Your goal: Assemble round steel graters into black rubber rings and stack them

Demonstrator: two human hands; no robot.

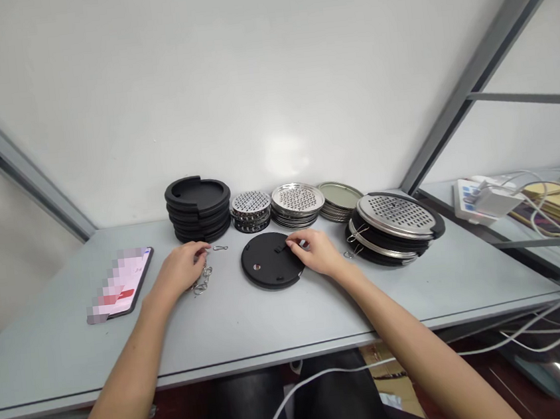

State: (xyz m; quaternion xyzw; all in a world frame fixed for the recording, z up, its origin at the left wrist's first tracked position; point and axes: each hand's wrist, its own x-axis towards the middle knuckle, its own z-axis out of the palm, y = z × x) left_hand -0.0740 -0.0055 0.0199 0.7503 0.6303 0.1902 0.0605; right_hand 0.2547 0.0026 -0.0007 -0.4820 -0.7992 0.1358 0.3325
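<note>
The black plastic disc [268, 262] lies flat on the table, directly under the fingertips of the right hand [316, 253]. That hand is half curled, palm down, with its fingers [295, 239] touching the disc's right side, close to a small black tab on top. It may only be resting there; whether it grips the disc, I can't tell. A small round hole with a metal rim shows in the disc, to the left of the hand.

The left hand [181, 268] is also palm down and loosely curled, with its fingertips close together, just left of the disc. Whether it pinches anything is hidden from this view. Just below its fingertips lies a small heap of wire clips [202, 281], and one more wire clip [221, 248] sits just beyond them. Further left of that hand lies a phone [119, 284] with a blurred screen.

Beyond the hands, along the wall, stand a stack of black rings [198, 208], two stacks of holed metal discs [251, 211] [298, 201], and a stack of plain metal lids [340, 200]. Right of the right hand sits a larger, leaning pile of black rings and holed metal discs [395, 227], with another wire clip [349, 254] just beside it.
</note>
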